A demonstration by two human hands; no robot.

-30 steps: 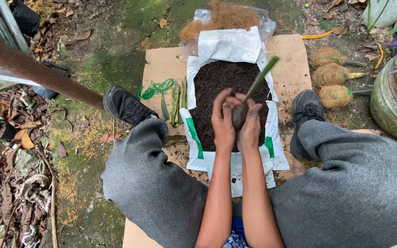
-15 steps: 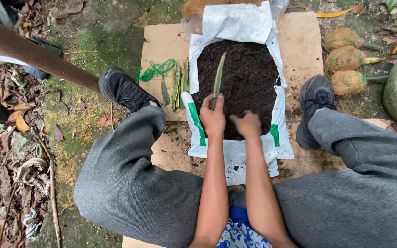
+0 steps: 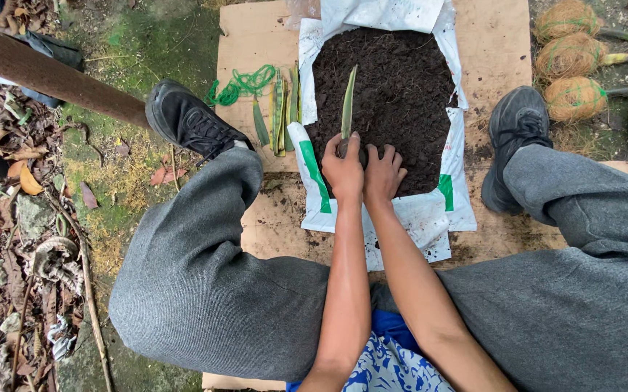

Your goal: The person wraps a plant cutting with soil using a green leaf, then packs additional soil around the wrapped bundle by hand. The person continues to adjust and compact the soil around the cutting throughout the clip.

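A white sack (image 3: 430, 218) lies open on a cardboard sheet (image 3: 256, 51) between my legs, full of dark soil (image 3: 393, 80). My left hand (image 3: 343, 170) is closed around the base of a long green leaf cutting (image 3: 348, 105), which stands upright at the near edge of the soil. Beside it, my right hand (image 3: 385, 174) presses into the soil with fingers spread, touching my left hand. Whatever sits at the cutting's base is hidden by my fingers.
Several more green cuttings (image 3: 281, 109) and a green string (image 3: 245, 81) lie on the cardboard left of the sack. Three coir-wrapped balls (image 3: 573, 56) sit at the top right. A brown pole (image 3: 45, 76) crosses the upper left. Dry leaves (image 3: 16, 218) cover the ground on the left.
Both hands came down from above the sack to the near edge of the soil. The cutting now stands upright in the soil instead of being held in the air.
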